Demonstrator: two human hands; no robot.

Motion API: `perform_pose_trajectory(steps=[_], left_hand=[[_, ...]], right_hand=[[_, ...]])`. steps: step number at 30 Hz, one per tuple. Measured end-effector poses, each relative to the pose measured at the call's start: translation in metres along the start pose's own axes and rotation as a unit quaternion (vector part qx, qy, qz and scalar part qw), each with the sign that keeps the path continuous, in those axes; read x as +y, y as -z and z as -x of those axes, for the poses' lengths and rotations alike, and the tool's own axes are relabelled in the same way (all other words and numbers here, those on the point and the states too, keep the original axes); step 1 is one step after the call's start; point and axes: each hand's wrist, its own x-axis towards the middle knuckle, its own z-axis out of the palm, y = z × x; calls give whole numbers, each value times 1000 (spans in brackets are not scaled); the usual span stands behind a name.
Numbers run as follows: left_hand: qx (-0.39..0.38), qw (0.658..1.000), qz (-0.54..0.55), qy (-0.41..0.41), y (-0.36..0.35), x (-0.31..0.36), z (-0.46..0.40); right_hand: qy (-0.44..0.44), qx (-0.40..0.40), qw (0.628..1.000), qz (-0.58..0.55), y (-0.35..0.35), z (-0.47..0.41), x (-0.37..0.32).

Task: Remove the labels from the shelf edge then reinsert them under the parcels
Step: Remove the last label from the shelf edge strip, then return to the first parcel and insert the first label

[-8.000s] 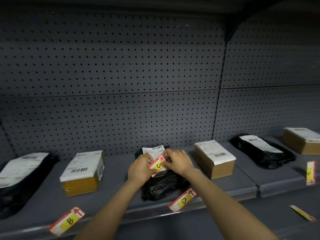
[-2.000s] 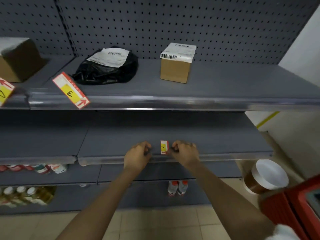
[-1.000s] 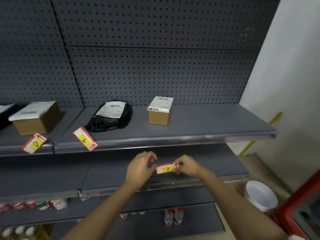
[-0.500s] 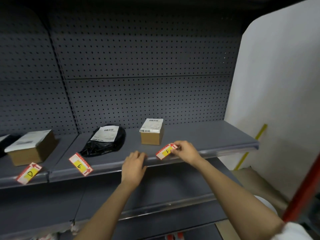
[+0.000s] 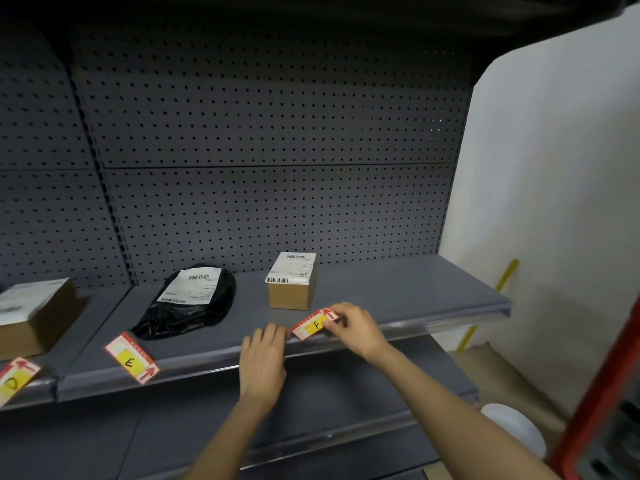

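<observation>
My right hand [image 5: 356, 328] pinches the red, white and yellow label marked F [image 5: 314, 324] at the front edge of the grey shelf [image 5: 398, 299], just in front of a small cardboard parcel [image 5: 292, 281]. My left hand [image 5: 263, 362] rests on the shelf's front rail, fingertips near the label's left end. Label E [image 5: 132, 362] sticks out tilted from the rail below a black bag parcel [image 5: 188, 302]. Label D [image 5: 15, 378] sits at the far left under a brown box [image 5: 33, 315].
A perforated grey back panel [image 5: 263, 161] rises behind the parcels. A lower grey shelf [image 5: 329, 403] runs beneath my arms. A white wall [image 5: 554, 202] stands at the right, with a white round lid [image 5: 516, 427] and a red frame [image 5: 602, 393] near the floor.
My hands lifted label F from the lower shelf up to the parcel shelf's front rail. My left hand let go of it and settled on the rail; my right hand still holds it.
</observation>
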Motion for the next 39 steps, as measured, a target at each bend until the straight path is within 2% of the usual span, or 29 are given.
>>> perform_pose_trajectory(steps=[12, 18, 21, 24, 28, 35, 39], left_hand=[[1, 997, 71, 10, 12, -3, 6], [-11, 997, 69, 16, 15, -3, 11], [-16, 998, 63, 5, 20, -5, 14], [12, 998, 56, 11, 26, -12, 23], [53, 996, 51, 59, 38, -29, 37], [82, 987, 41, 132, 67, -80, 85], [96, 980, 0, 175, 96, -126, 114]], right_hand=[[19, -8, 999, 38, -9, 3, -7], [33, -56, 991, 114, -21, 4, -12], [27, -35, 995, 94, -21, 7, -13], [38, 10, 996, 75, -15, 13, -12], [92, 32, 992, 76, -11, 16, -15], [216, -55, 973, 53, -62, 24, -69], [286, -119, 950, 47, -107, 31, -118]])
